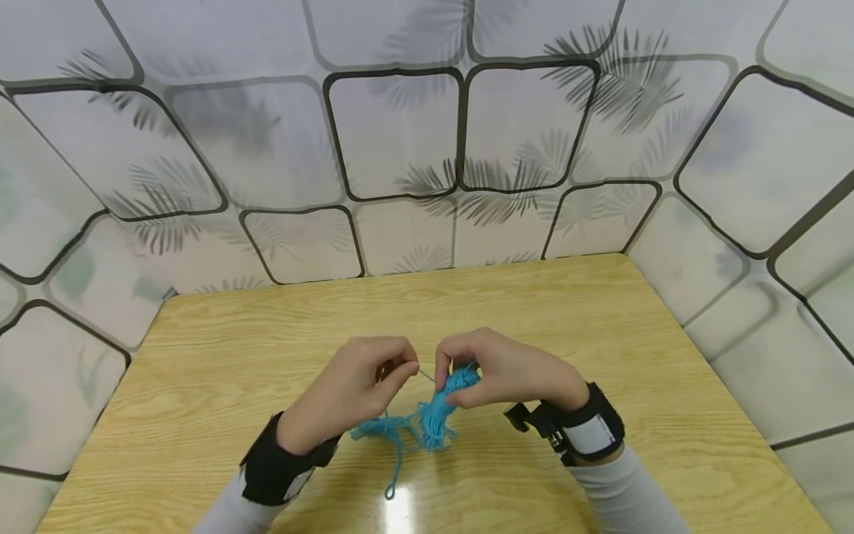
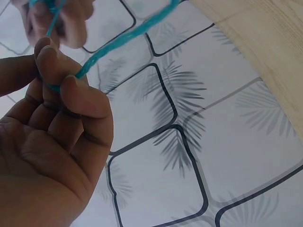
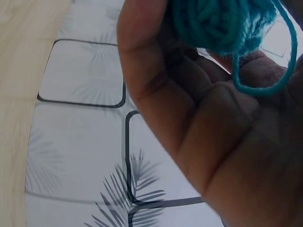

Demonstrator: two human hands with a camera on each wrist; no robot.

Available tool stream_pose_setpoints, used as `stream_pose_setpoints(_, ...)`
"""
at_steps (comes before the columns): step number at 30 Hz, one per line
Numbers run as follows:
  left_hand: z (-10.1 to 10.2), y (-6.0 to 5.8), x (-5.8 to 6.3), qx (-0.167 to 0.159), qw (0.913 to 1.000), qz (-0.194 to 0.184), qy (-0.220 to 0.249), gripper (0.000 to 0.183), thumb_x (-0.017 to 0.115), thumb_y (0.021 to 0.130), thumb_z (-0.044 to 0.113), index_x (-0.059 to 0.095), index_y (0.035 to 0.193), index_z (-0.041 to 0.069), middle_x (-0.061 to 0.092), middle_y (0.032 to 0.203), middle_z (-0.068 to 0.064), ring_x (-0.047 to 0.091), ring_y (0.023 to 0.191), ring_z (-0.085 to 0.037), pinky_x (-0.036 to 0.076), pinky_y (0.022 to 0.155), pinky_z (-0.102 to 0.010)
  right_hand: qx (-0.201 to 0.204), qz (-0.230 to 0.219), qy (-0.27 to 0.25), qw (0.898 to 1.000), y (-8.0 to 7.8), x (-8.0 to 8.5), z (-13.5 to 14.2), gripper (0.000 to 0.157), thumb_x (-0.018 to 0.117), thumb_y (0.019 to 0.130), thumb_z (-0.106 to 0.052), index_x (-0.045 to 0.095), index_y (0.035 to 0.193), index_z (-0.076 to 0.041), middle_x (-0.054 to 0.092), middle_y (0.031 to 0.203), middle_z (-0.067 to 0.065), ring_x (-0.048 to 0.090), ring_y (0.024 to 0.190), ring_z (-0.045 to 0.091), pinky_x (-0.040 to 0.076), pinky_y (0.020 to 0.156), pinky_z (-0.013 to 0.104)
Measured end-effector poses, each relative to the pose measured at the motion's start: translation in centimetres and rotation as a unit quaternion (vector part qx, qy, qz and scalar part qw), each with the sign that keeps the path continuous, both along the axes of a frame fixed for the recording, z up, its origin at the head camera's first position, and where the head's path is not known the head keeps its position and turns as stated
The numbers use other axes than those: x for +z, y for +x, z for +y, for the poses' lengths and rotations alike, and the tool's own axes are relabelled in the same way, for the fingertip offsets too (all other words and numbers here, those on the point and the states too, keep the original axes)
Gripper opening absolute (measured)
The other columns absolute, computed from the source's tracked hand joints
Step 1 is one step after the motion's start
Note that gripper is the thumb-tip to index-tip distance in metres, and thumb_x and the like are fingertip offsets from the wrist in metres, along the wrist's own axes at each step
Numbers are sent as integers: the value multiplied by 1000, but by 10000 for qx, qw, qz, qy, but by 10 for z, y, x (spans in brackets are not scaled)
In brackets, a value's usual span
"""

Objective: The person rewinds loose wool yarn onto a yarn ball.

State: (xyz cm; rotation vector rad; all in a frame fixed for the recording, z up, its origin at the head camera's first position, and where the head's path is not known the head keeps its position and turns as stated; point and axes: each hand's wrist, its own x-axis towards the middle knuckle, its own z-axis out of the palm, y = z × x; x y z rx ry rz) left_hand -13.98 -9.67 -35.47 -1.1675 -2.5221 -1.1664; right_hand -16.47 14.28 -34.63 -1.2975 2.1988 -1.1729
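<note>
Yarn bundle (image 1: 437,415) | part-hidden (right hand (image 1: 503,371)) | loose strands (image 1: 385,427) alongside | table (image 1: 267,341) beneath

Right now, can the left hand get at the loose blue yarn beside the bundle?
Probably yes: the loose yarn lies close to the left hand with nothing visibly blocking it, though that hand pinches a strand it may need to release.

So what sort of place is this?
Possibly an indoor craft station: a wood-grain table, leaf-patterned wall covering around three sides, and a blue yarn bundle in the right hand.
</note>
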Motion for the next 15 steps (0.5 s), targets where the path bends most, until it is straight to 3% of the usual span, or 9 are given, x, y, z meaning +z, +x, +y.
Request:
stream_pose_setpoints(5, 3, 7, 4, -95, 9998, 145, 5, 16, 64, 95, 6, 65, 84, 18, 52, 64, 7, 44, 53, -5, 38, 47, -22, -604, 302, 233, 9974, 0, -1, -3, 14, 73, 84, -7, 65, 89, -17, 63, 83, -3, 51, 66, 9, 46, 61, 25)
stream_pose_setpoints(10, 5, 13, 8, -166, 9995, 269, 1, 13, 64, 95, 6, 65, 85, 14, 52, 66, 7, 44, 53, -5, 38, 48, -21, -1267, 770, 32, 9889, 0, 0, -4, 14, 74, 85, -9, 64, 90, -17, 58, 77, -2, 45, 57, 8, 39, 55, 23)
stream_pose_setpoints(15, 7, 17, 9, -215, 9992, 322, 17, 16, 64, 94, 5, 62, 84, 17, 49, 65, 7, 42, 53, -4, 37, 48, -20, -1850, 1084, -220, 9765, -1, 0, -5, 16, 75, 84, -9, 63, 89, -17, 60, 82, -5, 53, 63, 8, 48, 57, 28)
